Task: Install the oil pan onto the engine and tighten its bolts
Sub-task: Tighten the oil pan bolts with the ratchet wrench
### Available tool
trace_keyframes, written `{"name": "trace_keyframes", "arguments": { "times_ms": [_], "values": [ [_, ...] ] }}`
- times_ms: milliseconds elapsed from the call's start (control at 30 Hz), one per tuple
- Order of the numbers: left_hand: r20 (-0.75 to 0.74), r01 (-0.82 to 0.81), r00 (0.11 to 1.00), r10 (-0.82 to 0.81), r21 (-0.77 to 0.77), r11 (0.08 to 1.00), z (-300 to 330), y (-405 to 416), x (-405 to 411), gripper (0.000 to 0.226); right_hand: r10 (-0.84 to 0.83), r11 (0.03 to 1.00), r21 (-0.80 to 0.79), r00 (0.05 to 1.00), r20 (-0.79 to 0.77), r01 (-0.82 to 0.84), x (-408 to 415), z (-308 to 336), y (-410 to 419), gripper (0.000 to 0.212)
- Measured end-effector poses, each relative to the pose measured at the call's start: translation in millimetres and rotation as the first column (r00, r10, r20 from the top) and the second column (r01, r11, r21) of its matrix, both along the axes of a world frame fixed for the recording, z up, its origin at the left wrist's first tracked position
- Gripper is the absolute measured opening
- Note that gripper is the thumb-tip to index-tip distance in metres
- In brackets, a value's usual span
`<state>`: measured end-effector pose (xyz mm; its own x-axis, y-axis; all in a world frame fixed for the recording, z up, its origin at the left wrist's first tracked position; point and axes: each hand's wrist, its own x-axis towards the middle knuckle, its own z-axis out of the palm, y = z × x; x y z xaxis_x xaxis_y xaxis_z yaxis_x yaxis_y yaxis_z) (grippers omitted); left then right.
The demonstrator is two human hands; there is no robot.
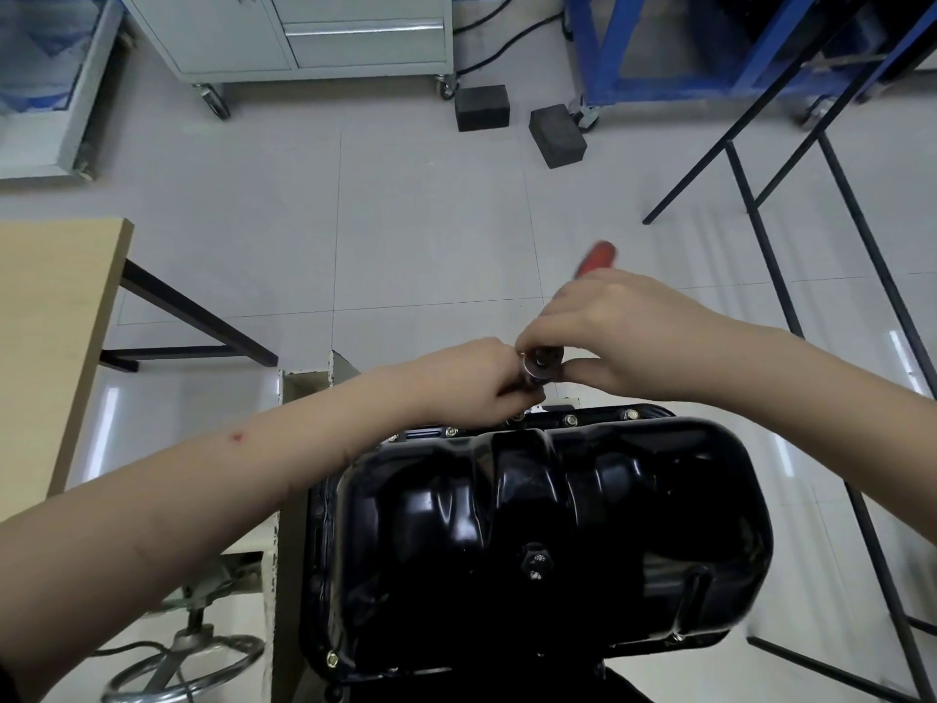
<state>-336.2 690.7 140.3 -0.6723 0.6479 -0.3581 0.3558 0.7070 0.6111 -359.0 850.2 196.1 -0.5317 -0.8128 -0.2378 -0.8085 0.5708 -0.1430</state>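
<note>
A glossy black oil pan [547, 530] sits upside down on the engine, filling the lower middle of the view. Brass-coloured bolts [570, 420] line its far flange, and one bolt [332, 658] shows at the near left corner. A drain plug [536, 558] sits on the pan's top. Above the far flange, my left hand [469, 383] grips the shaft below a ratchet's head [542, 360]. My right hand [618, 332] holds the ratchet at its head, fingers pinching it. The red handle [598, 256] sticks out beyond my right hand, blurred.
A wooden table [45, 337] stands at the left. A stand handwheel [182, 667] is at the lower left. Black metal frame legs [791, 276] run along the right. Two dark blocks [555, 134] lie on the tiled floor, with a grey cabinet [304, 38] and a blue frame [659, 43] behind.
</note>
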Motion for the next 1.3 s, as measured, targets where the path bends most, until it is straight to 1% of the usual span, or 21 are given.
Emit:
{"name": "trace_keyframes", "arguments": {
  "times_ms": [67, 133, 233, 300, 367, 433, 500, 533, 600, 633, 700, 767, 800, 867, 933, 1033, 1067, 1133, 1200, 1267, 1300],
  "values": [
    [0.041, -0.002, 0.999, 0.003, -0.005, 1.0, 0, 0, 0, 0.029, 0.022, 0.999, 0.024, 0.999, -0.044, -0.021, -1, 0, -1, 0.024],
    [0.061, -0.042, 0.997, 0.042, -0.01, 0.999, -1, 1, -1, 0.029, -0.036, 0.996, 0.076, 0.995, -0.09, 0.043, -1, -1, -3, 0.033],
    [0.038, -0.101, 0.994, 0.102, -0.025, 0.995, -2, 1, -1, 0.024, -0.134, 0.982, 0.117, 0.985, -0.108, 0.146, 3, 1, -8, 0.046],
    [0.017, -0.106, 0.994, 0.106, -0.018, 0.994, -3, 2, 1, 0.025, -0.141, 0.985, 0.089, 0.986, -0.089, 0.149, 6, 0, -7, 0.041],
    [0.031, -0.072, 0.997, 0.073, -0.011, 0.997, -4, 3, 1, 0.03, -0.12, 0.993, 0.002, 0.993, -0.007, 0.121, 7, -1, -3, 0.028],
    [0.054, -0.005, 0.999, 0.005, -0.003, 1.0, -4, 6, 1, 0.029, -0.036, 0.999, -0.026, 0.998, 0.045, 0.038, 6, 1, 0, 0.016],
    [0.075, 0.046, 0.996, -0.046, 0.004, 0.999, -3, 7, 2, 0.026, 0.033, 0.999, 0.006, 0.999, 0.013, -0.034, 5, 0, 3, 0.017],
    [0.083, 0.053, 0.995, -0.054, 0.004, 0.999, -2, 6, 2, 0.024, 0.029, 0.999, 0.022, 0.999, -0.018, -0.028, 5, 1, 3, 0.018],
    [0.077, 0.029, 0.997, -0.028, -0.006, 1.0, -2, 5, 2, 0.02, -0.029, 0.996, 0.081, 0.997, -0.077, 0.035, 5, 1, 4, 0.03],
    [0.058, 0.005, 0.998, -0.004, -0.019, 1.0, -3, 4, 2, 0.02, -0.059, 0.99, 0.119, 0.993, -0.104, 0.071, 6, 1, 3, 0.036],
    [-0.011, -0.049, 0.999, 0.048, -0.052, 0.997, -6, 4, 3, 0.025, -0.109, 0.981, 0.145, 0.985, -0.136, 0.129, 9, -2, -1, 0.042],
    [-0.082, -0.091, 0.993, 0.086, -0.053, 0.994, -9, 4, 4, 0.03, -0.131, 0.984, 0.105, 0.982, -0.135, 0.145, 11, -4, -2, 0.04],
    [-0.089, -0.092, 0.992, 0.089, -0.039, 0.995, -11, 4, 4, 0.029, -0.126, 0.988, 0.077, 0.984, -0.123, 0.136, 11, -5, -2, 0.038],
    [-0.057, -0.052, 0.997, 0.051, -0.004, 0.999, -10, 4, 5, 0.029, -0.082, 0.996, 0.019, 0.994, -0.071, 0.084, 9, -4, 0, 0.029],
    [-0.004, 0.0, 1.0, 0.0, 0.017, 1.0, -8, 5, 4, 0.029, -0.003, 1.0, 0.016, 0.999, -0.042, 0.004, 7, -3, 1, 0.02],
    [0.052, 0.032, 0.998, -0.032, 0.006, 0.999, -6, 6, 1, 0.029, 0.045, 0.999, 0.033, 0.996, -0.081, -0.043, 3, -2, 3, 0.019],
    [0.052, 0.026, 0.998, -0.025, -0.004, 1.0, -6, 5, 1, 0.027, 0.045, 0.999, 0.03, 0.994, -0.104, -0.042, 2, -2, 3, 0.022],
    [0.03, -0.024, 0.999, 0.025, -0.028, 0.999, -6, 1, 2, 0.024, 0.019, 0.999, 0.051, 0.991, -0.135, -0.012, 3, -3, 2, 0.036],
    [0.01, -0.066, 0.998, 0.067, -0.055, 0.996, -7, 0, 3, 0.026, -0.055, 0.995, 0.072, 0.988, -0.144, 0.066, 6, -5, -1, 0.045],
    [-0.006, -0.066, 0.998, 0.065, -0.068, 0.996, -8, -1, 2, 0.03, -0.104, 0.991, 0.07, 0.984, -0.146, 0.115, 8, -6, -4, 0.047],
    [0.006, -0.056, 0.998, 0.057, -0.058, 0.997, -9, -1, 1, 0.03, -0.108, 0.992, 0.052, 0.985, -0.137, 0.116, 7, -6, -3, 0.044]
  ]
}}
